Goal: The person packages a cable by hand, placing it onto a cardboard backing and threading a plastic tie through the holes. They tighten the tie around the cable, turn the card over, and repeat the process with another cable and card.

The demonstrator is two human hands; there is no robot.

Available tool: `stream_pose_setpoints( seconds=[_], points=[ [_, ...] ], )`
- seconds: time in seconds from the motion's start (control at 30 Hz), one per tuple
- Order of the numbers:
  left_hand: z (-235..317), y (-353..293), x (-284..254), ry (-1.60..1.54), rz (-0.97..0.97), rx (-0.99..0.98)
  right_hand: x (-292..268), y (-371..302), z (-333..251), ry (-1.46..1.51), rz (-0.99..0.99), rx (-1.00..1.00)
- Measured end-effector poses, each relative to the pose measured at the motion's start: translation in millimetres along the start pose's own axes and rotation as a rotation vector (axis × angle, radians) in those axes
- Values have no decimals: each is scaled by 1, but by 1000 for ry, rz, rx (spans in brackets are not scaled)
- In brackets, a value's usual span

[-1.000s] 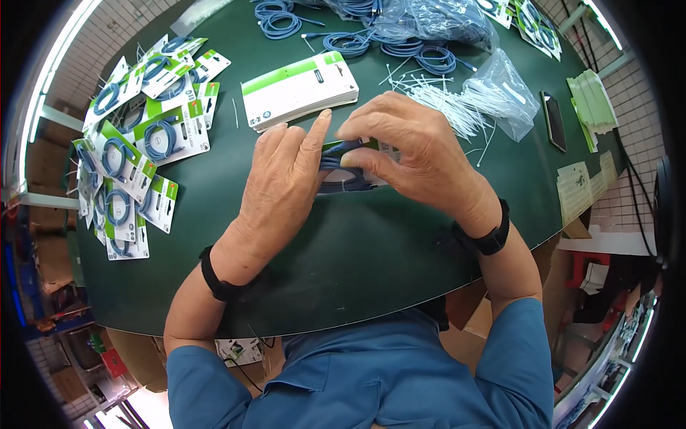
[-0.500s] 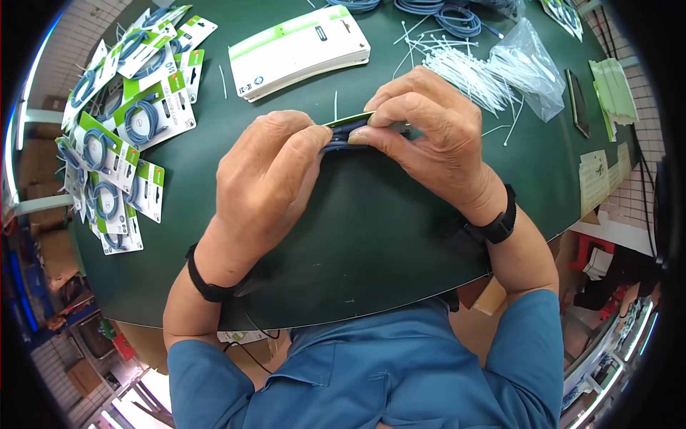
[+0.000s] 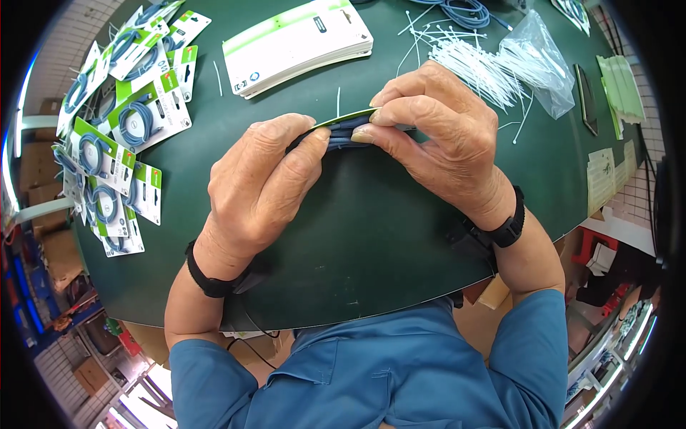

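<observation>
Between my two hands, above the table, a coiled dark blue cable is pressed against a green-edged backing card that is seen edge-on. My left hand pinches the left end of the coil and card between thumb and fingers. From the right, my right hand grips the other end the same way, thumb on the cable. The card's printed face is turned away, and my fingers hide the ends of the coil. Just beyond the card, a single white cable tie points up from its edge or lies behind it.
Carded blue cables lie heaped at the left. A stack of blank cards sits at the back. Loose white cable ties, a clear plastic bag, more coiled cables and a phone-like dark slab are at the back right.
My left hand has shifted slightly left along the coil, its fingers more spread over the card's end. My right hand has moved a little right, and more of the cable shows between them.
</observation>
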State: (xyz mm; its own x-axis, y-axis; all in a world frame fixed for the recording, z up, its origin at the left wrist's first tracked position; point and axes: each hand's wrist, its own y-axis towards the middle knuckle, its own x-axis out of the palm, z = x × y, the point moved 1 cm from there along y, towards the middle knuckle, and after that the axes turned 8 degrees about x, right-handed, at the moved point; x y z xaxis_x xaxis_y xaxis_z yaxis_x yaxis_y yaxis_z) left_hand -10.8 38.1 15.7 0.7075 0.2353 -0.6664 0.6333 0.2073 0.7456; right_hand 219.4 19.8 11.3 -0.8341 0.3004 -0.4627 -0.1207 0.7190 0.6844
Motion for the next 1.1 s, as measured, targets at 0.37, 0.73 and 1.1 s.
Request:
stream_pose_setpoints(
  seconds=[0.37, 0.73, 1.1],
  points=[
    [-19, 3, 7, 3, 4, -1, 5, 7, 17, -17, -25, -43],
    [-11, 37, 0, -37, -29, 9, -20, 20, 9, -34, -24, -37],
    [21, 79, 2, -111, -36, 20, -131, 30, 59, -162, -68, 526]
  ],
)
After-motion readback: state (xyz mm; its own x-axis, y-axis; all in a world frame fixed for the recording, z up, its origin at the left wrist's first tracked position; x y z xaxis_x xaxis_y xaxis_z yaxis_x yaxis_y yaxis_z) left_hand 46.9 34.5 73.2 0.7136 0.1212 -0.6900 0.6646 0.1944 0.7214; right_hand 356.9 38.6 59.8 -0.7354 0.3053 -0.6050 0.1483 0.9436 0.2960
